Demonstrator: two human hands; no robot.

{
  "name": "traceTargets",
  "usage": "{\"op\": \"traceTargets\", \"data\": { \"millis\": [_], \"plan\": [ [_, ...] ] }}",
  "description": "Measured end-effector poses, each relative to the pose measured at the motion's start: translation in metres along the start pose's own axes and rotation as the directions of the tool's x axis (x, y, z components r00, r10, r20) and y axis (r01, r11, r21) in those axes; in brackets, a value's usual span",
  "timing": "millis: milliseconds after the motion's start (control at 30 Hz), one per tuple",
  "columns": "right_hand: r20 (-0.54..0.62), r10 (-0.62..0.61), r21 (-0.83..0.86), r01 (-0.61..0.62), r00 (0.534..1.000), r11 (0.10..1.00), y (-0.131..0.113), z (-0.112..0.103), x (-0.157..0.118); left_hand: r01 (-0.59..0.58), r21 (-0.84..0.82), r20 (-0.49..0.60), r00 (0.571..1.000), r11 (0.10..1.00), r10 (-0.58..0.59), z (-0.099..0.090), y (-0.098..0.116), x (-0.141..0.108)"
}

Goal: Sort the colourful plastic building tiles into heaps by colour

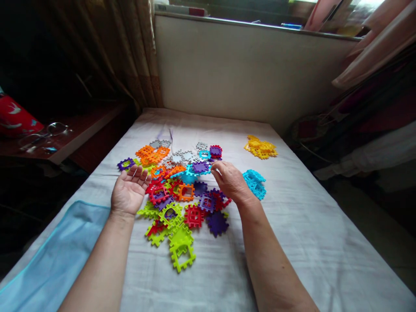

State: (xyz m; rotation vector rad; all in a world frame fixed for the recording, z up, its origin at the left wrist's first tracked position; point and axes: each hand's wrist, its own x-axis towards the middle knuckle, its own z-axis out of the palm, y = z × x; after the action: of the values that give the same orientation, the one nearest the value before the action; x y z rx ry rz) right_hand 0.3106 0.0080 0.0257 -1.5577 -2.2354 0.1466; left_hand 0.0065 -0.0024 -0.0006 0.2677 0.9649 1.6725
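A mixed heap of notched plastic building tiles lies on the bed between my hands, among them orange tiles (186, 192), lime green tiles (182, 236), red tiles (194, 216) and purple tiles (217, 223). My left hand (129, 190) is open, palm up, at the heap's left side with nothing in it. At the far right of the heap, my right hand (229, 178) pinches the edge of a light blue tile (206, 170), which lies partly beneath a purple tile (200, 167). The fingertips are partly hidden.
A pile of blue tiles (255, 183) lies right of my right wrist, and yellow tiles (260, 147) lie farther back. A light blue cloth (78, 229) covers the bed's left edge. Eyeglasses (56, 128) rest on a dark red table at left. A wall (243, 65) stands behind.
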Motion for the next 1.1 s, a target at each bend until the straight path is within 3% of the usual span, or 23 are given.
{"op": "traceTargets", "data": {
  "millis": [167,267,433,567,700,900,1100],
  "plan": [
    [-0.157,0.073,-0.005,-0.074,0.985,0.997,-0.001,-0.001,0.0,-0.009,0.037,0.017,1.0,0.999,0.008,0.0,0.001,0.0],
    [-0.237,0.185,0.035,-0.182,0.954,0.983,0.0,-0.003,-0.001,-0.003,0.023,0.0,1.0,1.0,0.003,0.001,0.001,-0.001],
    [-0.218,0.428,0.053,-0.427,0.877,0.903,0.013,-0.005,-0.002,-0.016,0.031,0.005,1.0,0.999,0.016,0.0,0.0,0.0],
    [-0.137,0.511,0.092,-0.503,0.848,0.859,0.023,-0.007,-0.005,-0.021,0.047,0.023,1.0,0.999,0.02,-0.001,0.0,0.001],
    [-0.029,0.494,0.064,-0.492,0.869,0.868,0.024,-0.004,-0.008,-0.013,0.033,0.004,1.0,0.999,0.013,0.001,0.001,-0.001],
    [-0.094,0.28,0.018,-0.279,0.956,0.96,0.015,0.007,-0.005,-0.008,0.043,0.004,1.0,0.999,0.008,0.001,0.001,0.0],
    [-0.07,0.222,0.054,-0.219,0.972,0.974,0.006,0.009,-0.004,-0.004,0.026,0.001,1.0,1.0,0.004,0.001,0.001,0.0]
  ]
}}
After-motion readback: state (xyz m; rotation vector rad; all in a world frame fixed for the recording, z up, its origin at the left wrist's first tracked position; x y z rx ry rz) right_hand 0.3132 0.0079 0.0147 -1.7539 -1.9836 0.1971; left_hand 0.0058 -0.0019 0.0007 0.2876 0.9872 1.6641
